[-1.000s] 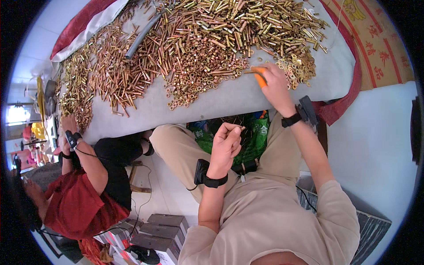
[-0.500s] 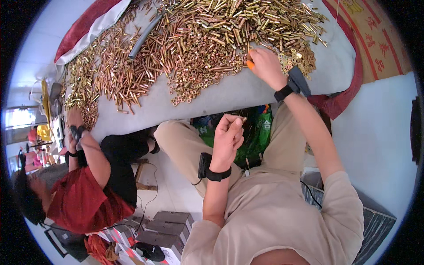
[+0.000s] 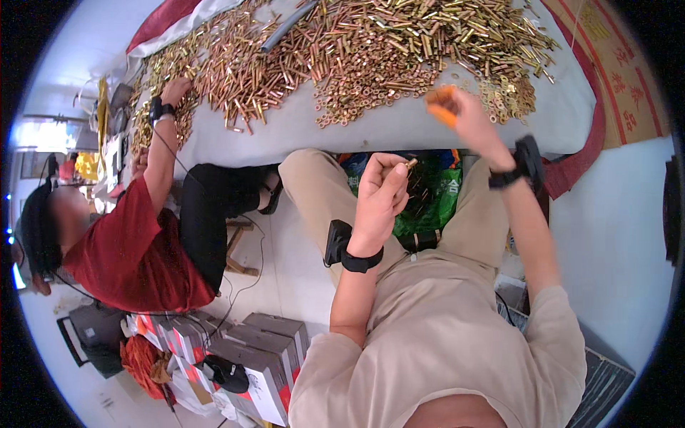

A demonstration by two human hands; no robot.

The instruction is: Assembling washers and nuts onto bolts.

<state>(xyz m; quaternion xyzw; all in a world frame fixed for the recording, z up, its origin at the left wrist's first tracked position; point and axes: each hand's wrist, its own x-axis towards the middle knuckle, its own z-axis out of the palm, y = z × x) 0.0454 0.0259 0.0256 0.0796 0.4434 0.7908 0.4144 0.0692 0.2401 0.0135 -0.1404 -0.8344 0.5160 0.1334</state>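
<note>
My left hand point(image 3: 383, 189) is raised over my lap, thumb and forefinger pinched on a small gold-coloured bolt point(image 3: 412, 163). Its end sticks out past the fingertips; the rest is hidden. At the table's front edge my right hand point(image 3: 474, 127) is smeared by motion, with orange covers point(image 3: 442, 113) on its fingertips. Whether it holds anything I cannot make out. Beyond it lie a heap of gold-coloured nuts point(image 3: 371, 96), a patch of flat washers point(image 3: 517, 100) and a big pile of metal sleeves or bolts point(image 3: 407, 32).
A grey cloth point(image 3: 292, 121) covers the table. Between my knees sits a green bag point(image 3: 435, 207) with metal pieces in it. On the left a co-worker's hand point(image 3: 175, 93) reaches into the pile. A grey tube point(image 3: 289, 27) lies on the pieces; boxes point(image 3: 278, 332) stand on the floor.
My right hand has drawn back from the nuts and washers toward the table's front edge. My left hand keeps its pinch. The view has shifted, and the co-worker's arm reaches farther in.
</note>
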